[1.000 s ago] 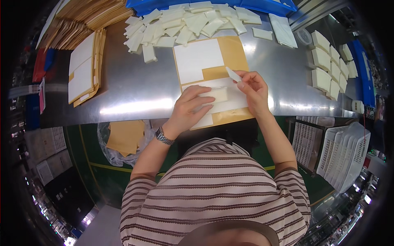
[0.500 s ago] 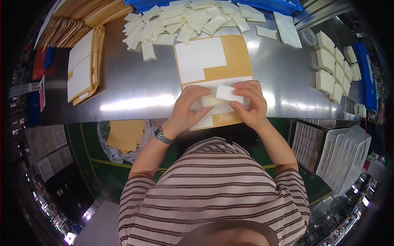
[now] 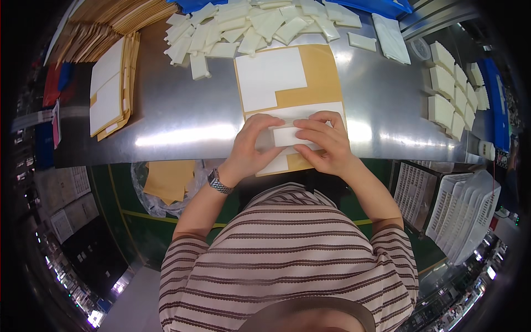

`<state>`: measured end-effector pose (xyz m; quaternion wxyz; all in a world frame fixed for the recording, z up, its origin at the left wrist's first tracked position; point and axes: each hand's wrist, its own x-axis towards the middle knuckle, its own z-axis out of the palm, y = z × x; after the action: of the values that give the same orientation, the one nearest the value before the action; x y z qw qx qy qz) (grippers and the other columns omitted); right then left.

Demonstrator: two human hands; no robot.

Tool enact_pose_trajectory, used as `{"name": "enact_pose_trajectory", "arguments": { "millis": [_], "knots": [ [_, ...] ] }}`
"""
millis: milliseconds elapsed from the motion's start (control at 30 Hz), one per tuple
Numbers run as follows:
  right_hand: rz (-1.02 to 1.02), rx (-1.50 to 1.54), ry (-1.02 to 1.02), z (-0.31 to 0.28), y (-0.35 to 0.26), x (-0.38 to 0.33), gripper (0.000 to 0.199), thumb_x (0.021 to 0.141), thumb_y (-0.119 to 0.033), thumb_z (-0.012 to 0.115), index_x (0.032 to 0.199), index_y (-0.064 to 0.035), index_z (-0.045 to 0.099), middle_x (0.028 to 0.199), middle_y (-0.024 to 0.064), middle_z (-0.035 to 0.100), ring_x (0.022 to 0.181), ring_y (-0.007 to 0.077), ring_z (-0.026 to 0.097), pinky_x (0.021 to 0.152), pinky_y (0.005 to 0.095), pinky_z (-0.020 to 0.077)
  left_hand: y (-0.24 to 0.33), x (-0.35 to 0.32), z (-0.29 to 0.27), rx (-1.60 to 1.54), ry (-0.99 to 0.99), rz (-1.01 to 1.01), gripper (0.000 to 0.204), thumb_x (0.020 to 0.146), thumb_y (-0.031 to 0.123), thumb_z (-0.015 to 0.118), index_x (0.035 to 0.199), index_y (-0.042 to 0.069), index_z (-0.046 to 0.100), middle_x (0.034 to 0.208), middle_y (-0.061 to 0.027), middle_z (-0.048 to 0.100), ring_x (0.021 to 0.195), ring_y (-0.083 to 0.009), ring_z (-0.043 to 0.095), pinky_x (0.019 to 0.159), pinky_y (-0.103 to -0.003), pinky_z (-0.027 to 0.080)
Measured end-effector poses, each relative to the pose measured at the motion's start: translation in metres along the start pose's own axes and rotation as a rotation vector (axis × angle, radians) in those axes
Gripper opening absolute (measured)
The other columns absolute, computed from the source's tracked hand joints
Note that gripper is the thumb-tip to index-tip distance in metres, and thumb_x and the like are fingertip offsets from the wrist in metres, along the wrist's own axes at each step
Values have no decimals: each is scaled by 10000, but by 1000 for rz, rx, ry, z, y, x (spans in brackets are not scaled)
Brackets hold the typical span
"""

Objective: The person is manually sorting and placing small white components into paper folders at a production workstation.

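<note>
So compared w/ a sec ago, the little white pad (image 3: 289, 136) isn't up in the air at the right fingertips anymore, it's flat down on the brown backing sheet (image 3: 323, 77) and both hands have closed in over it, looks to me like it's getting pressed/stuck into place rather than just carried. Left hand (image 3: 250, 148) is curled, fingertips pinching the pad's left end, metal watch on that wrist. Right hand (image 3: 326, 144) is also curled, fingers lying along the top edge and thumb under it, so both have a light hold on the same piece, not a fist. Sheet is kraft-paper brown, matte, w/ a big stepped white label (image 3: 269, 77) on its upper left and a white strip across the middle. Table (image 3: 182, 119) is brushed steel, pretty glarey. Behind it a loose heap of cream rectangular pads (image 3: 243, 27), soft-looking, and neat stacks of the same on the right (image 3: 451, 94). Stack of brown sheets w/ white labels on the left (image 3: 110, 86).
</note>
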<state>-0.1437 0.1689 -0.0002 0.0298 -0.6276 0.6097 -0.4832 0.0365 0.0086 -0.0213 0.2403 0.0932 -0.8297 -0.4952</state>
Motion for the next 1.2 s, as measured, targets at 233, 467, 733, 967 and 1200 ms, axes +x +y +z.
{"name": "enact_pose_trajectory", "arguments": {
  "millis": [233, 467, 733, 967, 1200],
  "knots": [
    [39, -12, -8, 2, 1, -1, 354, 708, -81, 873, 1032, -80, 730, 1202, 61, 738, 1016, 304, 607, 880, 390, 496, 3, 2, -1, 19, -1, 16, 607, 785, 29, 859, 1313, 63, 564, 1247, -107, 658, 1172, -265, 629, 1016, -380, 499],
    [10, -12, -13, 2, 2, 1, 358, 707, -82, 875, 1032, -83, 725, 1202, 55, 738, 1012, 299, 608, 859, 386, 494, 1, 1, -1, 17, 6, 27, 600, 787, 37, 861, 1309, 60, 568, 1244, -111, 661, 1171, -270, 630, 1017, -381, 500],
    [31, 3, -18, 3, 4, 1, 335, 709, -62, 870, 1008, -79, 719, 1204, 58, 736, 1006, 297, 610, 824, 380, 491, 2, 2, -1, 34, 10, 32, 577, 772, 33, 864, 1279, 65, 591, 1232, -116, 669, 1158, -295, 635, 1008, -393, 506],
    [32, -18, -21, 2, 3, -1, 338, 706, -63, 875, 1006, -74, 720, 1212, 59, 734, 1012, 298, 610, 812, 379, 499, 4, 7, -2, 53, 9, 131, 414, 757, 21, 863, 1118, 74, 668, 1203, -122, 689, 1123, -317, 643, 975, -412, 514],
    [132, 16, -4, -9, 3, 0, 527, 715, -91, 890, 1190, -60, 666, 1267, 122, 705, 1137, 324, 598, 950, 411, 515, 5, 7, -3, 54, 7, 106, 365, 751, 13, 861, 1063, 70, 680, 1202, -122, 693, 1118, -317, 644, 964, -411, 518]
  ]
}}
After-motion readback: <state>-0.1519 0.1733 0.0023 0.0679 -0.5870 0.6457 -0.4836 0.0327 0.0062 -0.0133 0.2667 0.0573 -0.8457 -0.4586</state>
